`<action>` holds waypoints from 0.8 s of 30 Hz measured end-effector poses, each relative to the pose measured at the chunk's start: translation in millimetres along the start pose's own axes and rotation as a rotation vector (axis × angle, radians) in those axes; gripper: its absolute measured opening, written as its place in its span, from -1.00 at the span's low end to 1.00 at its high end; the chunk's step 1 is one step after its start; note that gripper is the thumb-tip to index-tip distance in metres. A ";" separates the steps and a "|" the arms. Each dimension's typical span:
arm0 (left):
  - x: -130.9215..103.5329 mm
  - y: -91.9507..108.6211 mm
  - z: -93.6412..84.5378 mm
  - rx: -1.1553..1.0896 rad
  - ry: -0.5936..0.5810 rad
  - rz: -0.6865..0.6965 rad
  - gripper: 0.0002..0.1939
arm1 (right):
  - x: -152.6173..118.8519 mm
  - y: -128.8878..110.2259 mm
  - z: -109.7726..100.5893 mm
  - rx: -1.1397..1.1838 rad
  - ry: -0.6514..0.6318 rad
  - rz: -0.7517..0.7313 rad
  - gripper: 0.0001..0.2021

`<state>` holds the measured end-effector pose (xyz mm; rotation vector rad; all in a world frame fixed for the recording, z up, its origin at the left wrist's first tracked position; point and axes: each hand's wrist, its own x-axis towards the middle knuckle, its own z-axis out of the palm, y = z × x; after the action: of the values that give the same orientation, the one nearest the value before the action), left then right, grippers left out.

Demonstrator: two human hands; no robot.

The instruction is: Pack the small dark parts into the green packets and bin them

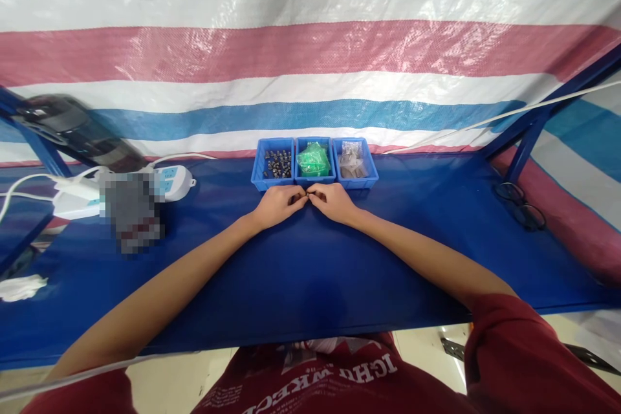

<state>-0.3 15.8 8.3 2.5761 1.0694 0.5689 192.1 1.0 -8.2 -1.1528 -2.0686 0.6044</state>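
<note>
My left hand (281,204) and my right hand (334,201) meet at the fingertips just in front of three blue bins. Both are pinched closed around a tiny dark piece (307,195), mostly hidden by the fingers. Small dark metallic parts (278,165) lie in the left bin (261,176). Green plastic packets (313,160) fill the middle bin (315,178). In the right bin (369,174) are clear plastic bags (352,160).
On the blue table (310,284), a power strip (177,182) with white cables and a blurred dark object (133,210) stand at left. Glasses (521,206) lie far right. White tissue (22,288) is at the left edge. A striped sheet (310,52) hangs behind.
</note>
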 end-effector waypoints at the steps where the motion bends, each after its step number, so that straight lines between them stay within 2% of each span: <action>1: -0.1 0.1 0.0 0.001 0.001 0.001 -0.73 | 0.0 -0.3 0.0 0.000 0.001 0.000 -0.84; 24: 0.2 0.0 0.0 -0.010 -0.002 -0.001 -0.74 | 0.2 -0.5 -0.1 -0.003 -0.002 0.008 -0.84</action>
<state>-0.2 16.0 8.3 2.5670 1.0652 0.5699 191.8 0.9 -7.7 -1.1632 -2.0683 0.6059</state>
